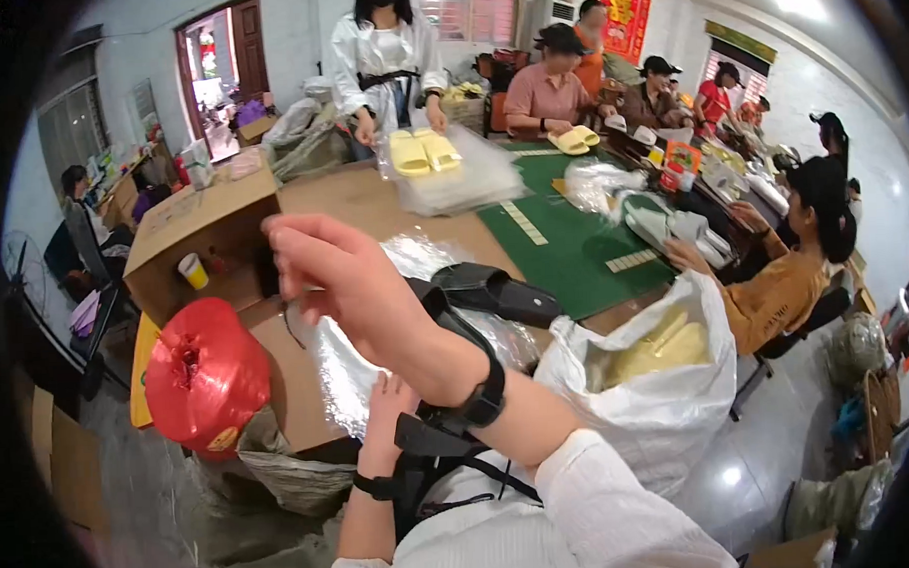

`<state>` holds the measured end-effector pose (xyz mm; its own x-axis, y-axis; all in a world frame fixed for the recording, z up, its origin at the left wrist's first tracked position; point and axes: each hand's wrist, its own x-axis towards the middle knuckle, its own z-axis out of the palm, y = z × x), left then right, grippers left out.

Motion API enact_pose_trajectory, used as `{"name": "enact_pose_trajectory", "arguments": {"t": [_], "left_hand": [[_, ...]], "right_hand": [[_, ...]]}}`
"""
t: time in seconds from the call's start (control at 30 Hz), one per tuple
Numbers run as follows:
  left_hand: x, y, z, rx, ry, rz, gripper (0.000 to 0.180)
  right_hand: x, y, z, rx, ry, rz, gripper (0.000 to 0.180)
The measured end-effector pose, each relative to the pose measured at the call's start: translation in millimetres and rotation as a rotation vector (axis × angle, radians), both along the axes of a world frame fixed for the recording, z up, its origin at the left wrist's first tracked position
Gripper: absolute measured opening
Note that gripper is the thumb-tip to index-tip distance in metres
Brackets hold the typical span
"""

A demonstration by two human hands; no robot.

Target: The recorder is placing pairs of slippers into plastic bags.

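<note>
My right hand is raised and reaches across to the left above the table, near the open side of a cardboard box. Its fingers are loosely bent and apart, with nothing visible in them. Lower down, my left hand is partly covered by the right wrist; its fingers are mostly hidden, close to shiny clear plastic bags. Beyond my right wrist a black slipper lies on clear plastic. Inside the box stands a small yellow and white container.
A big red roll of plastic twine sits at the left. On my right stands a white woven sack with yellow slippers. Across the table, a person handles yellow slippers over plastic bags. Co-workers sit along the green mat.
</note>
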<state>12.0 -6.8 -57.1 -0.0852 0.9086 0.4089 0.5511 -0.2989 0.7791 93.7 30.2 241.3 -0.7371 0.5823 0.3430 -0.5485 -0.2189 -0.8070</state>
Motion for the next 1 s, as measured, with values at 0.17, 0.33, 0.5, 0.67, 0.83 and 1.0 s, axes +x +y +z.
{"name": "enact_pose_trajectory", "arguments": {"t": [0.17,0.33,0.5,0.67,0.83,1.0], "left_hand": [[10.9,-6.9,20.2,-0.116,0.524,0.113,0.052],[11.4,-16.8,30.1,-0.22,0.568,0.163,0.066],[12.9,-20.4,27.8,-0.205,0.546,0.18,0.067],[10.8,-21.0,25.1,-0.208,0.558,0.185,0.063],[6.0,-18.7,24.7,-0.145,0.454,0.132,0.058],[-2.4,-18.2,26.8,-0.165,0.403,0.111,0.051]], "right_hand": [[-0.8,87.6,-137.5,-0.103,-0.12,-0.718,0.031],[95.8,161.1,-246.0,0.605,-0.671,-1.468,0.052],[148.5,182.9,-279.7,0.855,-1.041,-1.353,0.059],[139.5,187.3,-267.5,1.073,-1.229,-1.135,0.032],[97.3,182.2,-236.6,1.041,-1.046,-1.111,0.026],[67.2,207.4,-240.7,0.795,-1.043,-0.322,0.031]]}}
